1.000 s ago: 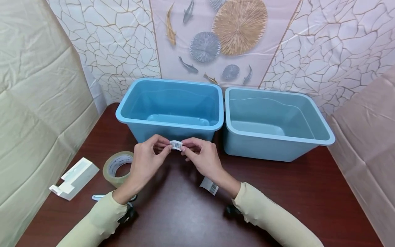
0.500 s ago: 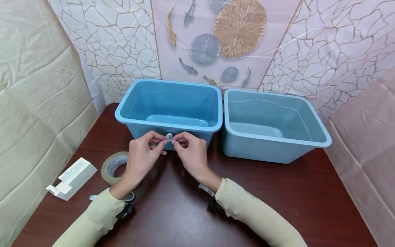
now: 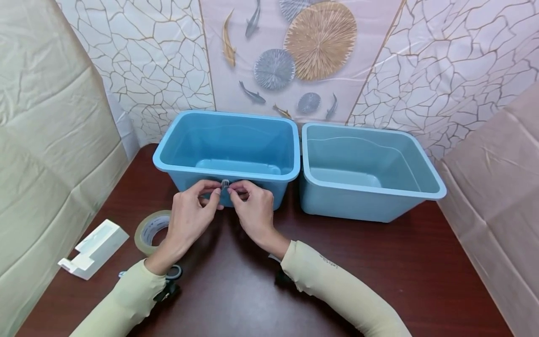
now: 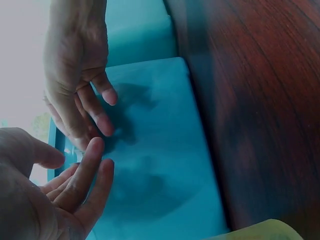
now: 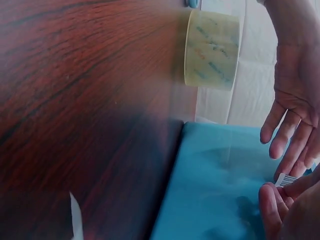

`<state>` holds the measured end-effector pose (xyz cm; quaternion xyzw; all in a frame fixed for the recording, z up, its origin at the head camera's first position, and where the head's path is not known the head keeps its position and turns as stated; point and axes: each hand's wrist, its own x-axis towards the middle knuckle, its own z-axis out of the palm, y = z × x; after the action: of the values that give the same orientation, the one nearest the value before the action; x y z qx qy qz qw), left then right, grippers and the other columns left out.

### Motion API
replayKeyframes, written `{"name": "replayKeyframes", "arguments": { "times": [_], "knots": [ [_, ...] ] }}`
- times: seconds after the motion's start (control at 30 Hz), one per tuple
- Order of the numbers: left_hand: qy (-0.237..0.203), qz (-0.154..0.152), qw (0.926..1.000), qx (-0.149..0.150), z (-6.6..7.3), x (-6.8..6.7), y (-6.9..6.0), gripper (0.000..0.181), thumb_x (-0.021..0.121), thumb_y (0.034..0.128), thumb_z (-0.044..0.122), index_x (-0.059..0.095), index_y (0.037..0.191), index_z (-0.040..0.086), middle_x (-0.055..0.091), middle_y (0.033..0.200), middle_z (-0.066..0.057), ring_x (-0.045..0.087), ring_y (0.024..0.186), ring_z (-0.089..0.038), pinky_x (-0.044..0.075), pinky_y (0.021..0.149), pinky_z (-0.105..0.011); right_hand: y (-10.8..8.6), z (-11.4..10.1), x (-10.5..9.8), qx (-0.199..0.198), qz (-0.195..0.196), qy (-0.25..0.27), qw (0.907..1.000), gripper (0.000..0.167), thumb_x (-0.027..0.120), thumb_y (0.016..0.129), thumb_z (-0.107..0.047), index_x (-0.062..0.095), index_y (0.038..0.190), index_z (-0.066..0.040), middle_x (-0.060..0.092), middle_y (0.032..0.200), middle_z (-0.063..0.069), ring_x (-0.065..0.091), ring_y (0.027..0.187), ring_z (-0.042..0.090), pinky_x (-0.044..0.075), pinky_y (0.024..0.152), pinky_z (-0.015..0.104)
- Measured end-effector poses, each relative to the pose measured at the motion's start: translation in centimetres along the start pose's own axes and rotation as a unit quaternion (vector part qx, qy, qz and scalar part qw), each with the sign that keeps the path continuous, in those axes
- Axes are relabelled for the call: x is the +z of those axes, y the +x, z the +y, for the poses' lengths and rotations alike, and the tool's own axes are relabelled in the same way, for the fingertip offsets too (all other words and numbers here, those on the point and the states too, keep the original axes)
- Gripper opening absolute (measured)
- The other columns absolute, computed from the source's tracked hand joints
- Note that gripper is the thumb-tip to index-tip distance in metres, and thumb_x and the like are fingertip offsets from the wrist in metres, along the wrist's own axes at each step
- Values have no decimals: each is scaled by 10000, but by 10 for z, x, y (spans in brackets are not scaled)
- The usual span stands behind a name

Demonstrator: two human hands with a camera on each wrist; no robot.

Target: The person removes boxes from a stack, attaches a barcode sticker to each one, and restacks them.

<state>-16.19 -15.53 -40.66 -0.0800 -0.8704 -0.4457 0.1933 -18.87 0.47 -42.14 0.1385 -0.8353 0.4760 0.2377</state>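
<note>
A small white barcode label (image 3: 225, 184) is stretched between both hands, in front of the upper front wall of the left blue bin (image 3: 178, 180). My left hand (image 3: 190, 213) pinches one end between thumb and fingertips. The other end is pinched by my right hand (image 3: 258, 215). From the right wrist view the printed bars of the label (image 5: 286, 180) show between the fingertips. Whether the label touches the bin wall, I cannot tell. A second piece of white paper (image 3: 274, 257) lies on the table, mostly covered by my right wrist.
A greenish-blue bin (image 3: 349, 206) stands right of the first. On the left side of the table are a roll of clear packing tape (image 3: 145, 236) and a folded white card piece (image 3: 101, 243). Scissors (image 3: 174, 272) lie partly beneath my left forearm.
Both hands have moved forward and slightly left, bringing the label from in front of the bin up close to its front wall. The label now appears more curved and tilted.
</note>
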Motion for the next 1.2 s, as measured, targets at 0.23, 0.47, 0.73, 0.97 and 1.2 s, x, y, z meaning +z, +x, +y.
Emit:
{"name": "replayKeyframes", "arguments": {
  "times": [0.23, 0.47, 0.73, 0.97, 1.2],
  "knots": [
    [334, 96, 9994, 5, 0, -2, 0, 220, 623, 1051, 246, 770, 1177, 140, 805, 808, -9, 736, 620, -97, 474, 473, -269, -3, 3, -6, 111, -173, 140, 9997, 77, 794, 954, -207, 811, 1003, -150, 824, 945, -14, 769, 779, 87, 631, 708, 272],
    [468, 239, 9986, 85, -2, -2, 0, 145, 636, 1039, 237, 752, 1037, 151, 771, 783, 11, 691, 650, -90, 519, 569, -259, -14, 3, -15, 196, -765, 651, 9947, 148, 739, 994, -212, 819, 1106, -158, 827, 1026, -26, 781, 909, 72, 653, 773, 316],
    [227, 25, 9997, 28, -4, -7, 6, 248, 580, 1062, 221, 804, 1148, 159, 824, 1057, -19, 775, 908, -169, 620, 737, -400, -15, 9, -22, 110, -1078, 1288, 9857, 321, 660, 1027, -119, 747, 1333, -161, 788, 1257, -8, 763, 1117, 84, 624, 901, 248],
    [112, -83, 9999, -27, 0, -11, 11, 241, 588, 1067, 233, 805, 1160, 185, 822, 1080, -7, 786, 998, -178, 627, 833, -481, -10, 14, -32, 153, -1196, 1504, 9812, 348, 611, 1021, -75, 747, 1331, -159, 787, 1259, 3, 756, 1158, 104, 626, 922, 277],
    [493, -23, 9986, 169, 2, -9, 10, 240, 598, 1064, 262, 808, 1147, 179, 826, 1031, -12, 720, 736, -159, 549, 629, -321, -12, 14, -48, 441, -1666, 1697, 9703, 399, 598, 1044, -75, 675, 1428, -147, 735, 1371, 36, 760, 1177, 206, 623, 918, 258]
  ]
}}
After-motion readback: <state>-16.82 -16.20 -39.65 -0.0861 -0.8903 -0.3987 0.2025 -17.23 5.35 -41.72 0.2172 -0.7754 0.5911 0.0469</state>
